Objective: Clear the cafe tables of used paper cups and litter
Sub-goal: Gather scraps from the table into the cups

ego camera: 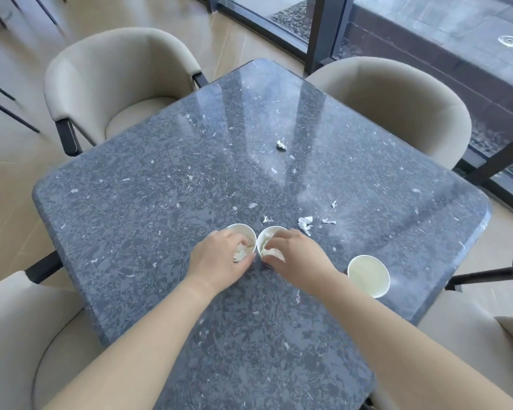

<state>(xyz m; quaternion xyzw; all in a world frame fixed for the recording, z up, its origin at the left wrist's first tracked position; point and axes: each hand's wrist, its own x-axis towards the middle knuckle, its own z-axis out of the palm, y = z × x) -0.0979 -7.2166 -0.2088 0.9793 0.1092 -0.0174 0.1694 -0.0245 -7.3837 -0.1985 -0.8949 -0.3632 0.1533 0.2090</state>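
Note:
Two white paper cups stand side by side on the dark speckled table. My left hand is over the left cup, fingers closed on a crumpled tissue at its mouth. My right hand is over the right cup, pinching another crumpled tissue at its rim. A third paper cup stands empty near the table's right edge. Loose tissue scraps lie beyond the cups: one wad, a small shred, a bit, and a ball near the table's middle.
Four beige upholstered armchairs surround the table: far left, far right, near left, near right. A dark window frame and glass stand behind the table. Tiled floor lies to the left.

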